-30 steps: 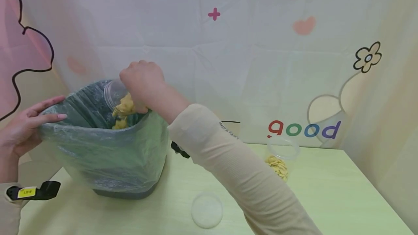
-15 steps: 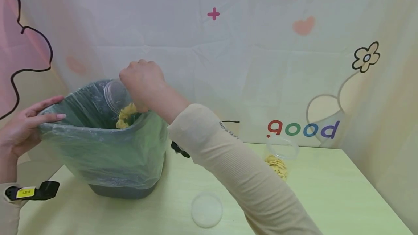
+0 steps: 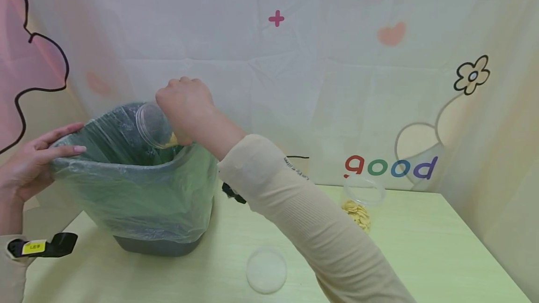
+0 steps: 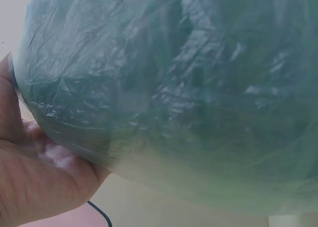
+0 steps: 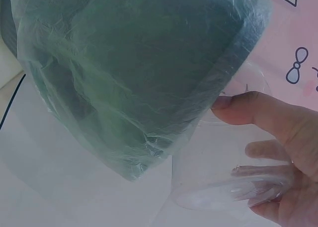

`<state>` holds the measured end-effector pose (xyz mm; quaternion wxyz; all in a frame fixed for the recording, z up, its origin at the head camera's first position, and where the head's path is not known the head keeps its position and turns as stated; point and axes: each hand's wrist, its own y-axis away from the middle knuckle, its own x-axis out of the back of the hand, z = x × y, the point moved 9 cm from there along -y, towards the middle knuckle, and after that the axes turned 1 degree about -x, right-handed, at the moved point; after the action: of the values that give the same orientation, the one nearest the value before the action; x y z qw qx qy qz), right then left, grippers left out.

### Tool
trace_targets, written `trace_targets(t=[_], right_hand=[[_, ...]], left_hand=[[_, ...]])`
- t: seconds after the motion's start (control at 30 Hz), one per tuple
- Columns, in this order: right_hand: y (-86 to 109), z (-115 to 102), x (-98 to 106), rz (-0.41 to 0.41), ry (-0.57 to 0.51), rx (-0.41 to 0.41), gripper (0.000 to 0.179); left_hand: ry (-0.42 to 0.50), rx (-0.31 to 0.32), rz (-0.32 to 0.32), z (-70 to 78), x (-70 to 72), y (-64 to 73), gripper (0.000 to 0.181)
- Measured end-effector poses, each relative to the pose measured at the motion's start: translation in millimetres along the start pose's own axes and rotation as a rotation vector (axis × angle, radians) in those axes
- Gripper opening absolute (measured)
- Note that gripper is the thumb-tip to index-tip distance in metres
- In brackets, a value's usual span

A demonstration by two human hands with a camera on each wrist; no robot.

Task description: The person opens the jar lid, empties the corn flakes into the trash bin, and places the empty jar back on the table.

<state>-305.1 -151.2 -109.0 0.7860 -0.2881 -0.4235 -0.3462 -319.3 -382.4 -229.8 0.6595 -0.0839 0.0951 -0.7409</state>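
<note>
Clear jar (image 3: 157, 125) in right hand (image 3: 185, 109), long axis aslant, mouth down-left; bin rim (image 3: 122, 168) in left hand (image 3: 33, 165).

Multicoloured word "good" (image 3: 392, 167) and pink plus sign (image 3: 276, 18) on backdrop (image 3: 236, 36); sleeve print (image 3: 296, 168) and yellow wrist label (image 3: 33, 247) illegible.

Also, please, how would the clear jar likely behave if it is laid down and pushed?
The clear jar in the right hand may roll, because it looks cylindrical. It is probably stiff, since it looks undented in the grip.
</note>
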Motion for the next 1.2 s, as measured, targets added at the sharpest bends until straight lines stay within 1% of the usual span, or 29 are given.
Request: trace_targets(t=[0.17,0.27,0.37,0.4,0.5,0.63,0.73,0.87,0.97,1.1,1.2], right_hand=[[-0.1,0,0,0.0,-0.002,0.001,0.03],[0.0,0,0,0.004,0.002,0.003,0.03],[0.4,-1,0,0.007,0.012,0.008,0.03],[0.5,-1,0,0.01,0.015,0.012,0.029],[1.1,-4,1,0.015,0.029,0.028,0.032],[1.3,-7,1,0.02,0.048,0.042,0.043],[1.0,-9,0,0.009,0.073,0.041,0.049],[0.7,-11,0,-0.001,0.108,0.036,0.05],[0.7,-13,0,0.002,0.129,0.035,0.049],[-1.1,-17,-2,-0.012,0.16,0.04,0.055],[-3.4,-22,-4,-0.028,0.172,0.053,0.054]], left_hand=[[0.013,-0.002,-0.009,0.3,-0.9,0.6,0.045],[-0.022,0.001,0.007,-0.6,0.9,-1.0,0.046],[-0.02,-0.001,0.003,-1.7,2.6,-2.4,0.047],[-0.032,-0.001,0.009,-1.8,3.1,-2.9,0.047],[0.006,-0.01,-0.01,-2.5,3.4,-2.4,0.047],[0.012,-0.008,-0.007,-3.0,3.3,-1.5,0.047],[-0.009,0.0,0.005,-2.4,2.9,-1.4,0.048],[-0.02,0.008,0.008,-1.2,1.8,-0.8,0.047],[-0.01,0.013,0.005,-0.7,1.1,-0.2,0.046],[-0.018,0.008,0.005,0.5,0.1,0.1,0.046],[-0.022,-0.003,-0.009,1.9,-2.4,0.5,0.046]])
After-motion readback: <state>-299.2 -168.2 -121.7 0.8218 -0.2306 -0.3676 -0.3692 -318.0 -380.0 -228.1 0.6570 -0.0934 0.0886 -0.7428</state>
